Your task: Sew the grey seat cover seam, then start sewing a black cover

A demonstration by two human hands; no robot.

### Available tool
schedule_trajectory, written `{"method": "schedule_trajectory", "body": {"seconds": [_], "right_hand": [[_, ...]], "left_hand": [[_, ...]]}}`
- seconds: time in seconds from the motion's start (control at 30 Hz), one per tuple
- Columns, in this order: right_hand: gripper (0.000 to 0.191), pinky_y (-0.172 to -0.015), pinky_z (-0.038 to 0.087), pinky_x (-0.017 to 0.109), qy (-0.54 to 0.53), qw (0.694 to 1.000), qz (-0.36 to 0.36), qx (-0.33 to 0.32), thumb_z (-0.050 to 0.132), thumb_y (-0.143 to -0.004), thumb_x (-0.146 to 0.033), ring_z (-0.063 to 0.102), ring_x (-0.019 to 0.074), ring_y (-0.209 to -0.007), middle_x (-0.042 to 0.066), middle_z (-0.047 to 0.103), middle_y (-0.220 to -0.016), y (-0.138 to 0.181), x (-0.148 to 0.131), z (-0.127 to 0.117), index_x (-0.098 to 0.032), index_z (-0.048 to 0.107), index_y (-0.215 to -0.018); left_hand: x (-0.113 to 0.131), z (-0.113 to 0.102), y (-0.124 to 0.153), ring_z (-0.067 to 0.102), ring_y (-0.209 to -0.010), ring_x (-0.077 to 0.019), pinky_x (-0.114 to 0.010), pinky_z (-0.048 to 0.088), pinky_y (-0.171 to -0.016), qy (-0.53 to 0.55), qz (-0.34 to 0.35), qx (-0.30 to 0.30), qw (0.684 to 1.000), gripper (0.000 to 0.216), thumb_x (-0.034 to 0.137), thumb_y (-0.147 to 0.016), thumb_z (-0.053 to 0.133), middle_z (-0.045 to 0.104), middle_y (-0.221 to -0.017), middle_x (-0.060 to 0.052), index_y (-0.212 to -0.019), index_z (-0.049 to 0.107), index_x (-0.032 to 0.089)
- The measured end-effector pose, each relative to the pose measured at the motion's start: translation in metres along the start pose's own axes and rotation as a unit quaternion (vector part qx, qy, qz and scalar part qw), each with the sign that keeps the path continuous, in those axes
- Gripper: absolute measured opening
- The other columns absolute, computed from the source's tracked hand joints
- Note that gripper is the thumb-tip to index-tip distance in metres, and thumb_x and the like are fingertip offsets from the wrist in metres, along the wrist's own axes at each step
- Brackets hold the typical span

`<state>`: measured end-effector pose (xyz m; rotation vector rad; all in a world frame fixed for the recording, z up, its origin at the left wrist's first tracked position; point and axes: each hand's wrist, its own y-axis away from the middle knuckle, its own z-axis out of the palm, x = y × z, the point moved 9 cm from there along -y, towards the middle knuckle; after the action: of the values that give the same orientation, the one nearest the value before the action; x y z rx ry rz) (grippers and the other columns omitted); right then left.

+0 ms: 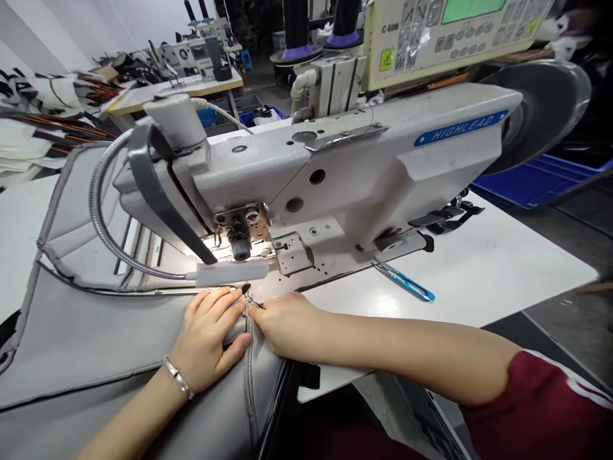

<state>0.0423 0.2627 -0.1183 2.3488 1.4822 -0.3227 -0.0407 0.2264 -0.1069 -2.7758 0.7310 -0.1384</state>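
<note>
My left hand (211, 332) lies with fingers stretched out on a large grey fabric piece (105, 338), beside a raised seam (249, 383). Close to its fingertips, my right hand (290, 326) is closed at the right edge of the fabric. A small dark metallic bit (249, 301) shows at its thumb and forefinger; what exactly the fingers pinch is hidden. Both hands are just in front of the sewing machine (345, 166), below its white lamp (232, 273). More of the fabric passes behind and left of the machine head.
Blue thread snips (405, 282) lie on the white table (498, 255), right of my hands. A control panel (445, 38) and thread cones (295, 29) stand above the machine. A handwheel (541, 115) is at the right, with a blue crate (536, 179) beyond it.
</note>
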Motion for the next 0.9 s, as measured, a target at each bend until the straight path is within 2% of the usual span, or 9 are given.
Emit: {"method": "schedule_trajectory", "body": {"seconds": [0.13, 0.27, 0.47, 0.6, 0.7, 0.8, 0.9], "right_hand": [[0.027, -0.062, 0.048, 0.03, 0.005, 1.0, 0.004, 0.001, 0.056, -0.088, -0.017, 0.07, 0.0225, -0.08, 0.012, 0.072, -0.092, -0.008, 0.004, 0.0, -0.012, 0.064, -0.114], [0.03, -0.061, 0.047, 0.032, 0.002, 1.0, 0.017, 0.021, 0.056, -0.087, -0.019, 0.07, 0.0239, -0.081, 0.012, 0.072, -0.093, -0.015, 0.012, -0.001, -0.012, 0.065, -0.115], [0.033, -0.067, 0.049, 0.033, -0.016, 0.998, 0.042, 0.033, 0.059, -0.084, -0.019, 0.069, 0.0258, -0.085, 0.012, 0.072, -0.095, -0.024, 0.023, -0.004, -0.014, 0.065, -0.116], [0.033, -0.075, 0.052, 0.032, -0.028, 0.997, 0.066, 0.02, 0.063, -0.083, -0.02, 0.068, 0.0251, -0.096, 0.012, 0.07, -0.113, -0.029, 0.027, -0.011, -0.016, 0.066, -0.115], [0.035, -0.076, 0.053, 0.032, -0.028, 0.996, 0.08, 0.011, 0.064, -0.082, -0.022, 0.068, 0.0247, -0.096, 0.011, 0.067, -0.121, -0.033, 0.03, -0.016, -0.019, 0.066, -0.117], [0.035, -0.072, 0.053, 0.033, -0.011, 0.996, 0.088, 0.016, 0.063, -0.082, -0.023, 0.068, 0.0254, -0.09, 0.012, 0.067, -0.121, -0.038, 0.033, -0.017, -0.018, 0.066, -0.117], [0.028, -0.069, 0.051, 0.033, 0.001, 0.996, 0.073, 0.049, 0.061, -0.082, -0.021, 0.067, 0.0256, -0.088, 0.014, 0.069, -0.115, -0.043, 0.035, -0.018, -0.015, 0.068, -0.108]], "left_hand": [[-0.01, 0.003, -0.003, 0.052, -0.125, -0.0318, -0.05, 0.029, -0.107, 0.009, -0.007, 0.007, 1.0, 0.038, 0.038, -0.092, 0.052, 0.064, -0.131, -0.013, -0.124, 0.059, 0.018], [-0.022, 0.009, -0.004, 0.057, -0.113, -0.0306, -0.048, 0.033, -0.095, 0.015, -0.033, 0.003, 0.999, 0.038, 0.04, -0.093, 0.049, 0.066, -0.128, -0.011, -0.125, 0.059, 0.022], [-0.036, 0.018, -0.008, 0.06, -0.096, -0.0293, -0.043, 0.034, -0.085, 0.012, -0.06, -0.016, 0.998, 0.039, 0.043, -0.094, 0.044, 0.07, -0.111, -0.01, -0.121, 0.064, 0.023], [-0.043, 0.021, -0.012, 0.061, -0.1, -0.0302, -0.045, 0.039, -0.087, 0.023, -0.064, -0.022, 0.997, 0.041, 0.044, -0.096, 0.042, 0.071, -0.11, -0.01, -0.126, 0.063, 0.025], [-0.047, 0.024, -0.017, 0.063, -0.104, -0.0293, -0.045, 0.043, -0.092, 0.046, -0.055, -0.031, 0.997, 0.042, 0.044, -0.098, 0.038, 0.073, -0.107, -0.009, -0.124, 0.064, 0.023], [-0.051, 0.024, -0.024, 0.064, -0.103, -0.0283, -0.045, 0.046, -0.095, 0.059, -0.047, -0.037, 0.996, 0.045, 0.047, -0.098, 0.036, 0.075, -0.101, -0.008, -0.12, 0.067, 0.022], [-0.056, 0.022, -0.032, 0.066, -0.1, -0.027, -0.045, 0.046, -0.1, 0.063, -0.041, -0.04, 0.996, 0.045, 0.049, -0.099, 0.034, 0.075, -0.093, -0.005, -0.109, 0.071, 0.026]]}}
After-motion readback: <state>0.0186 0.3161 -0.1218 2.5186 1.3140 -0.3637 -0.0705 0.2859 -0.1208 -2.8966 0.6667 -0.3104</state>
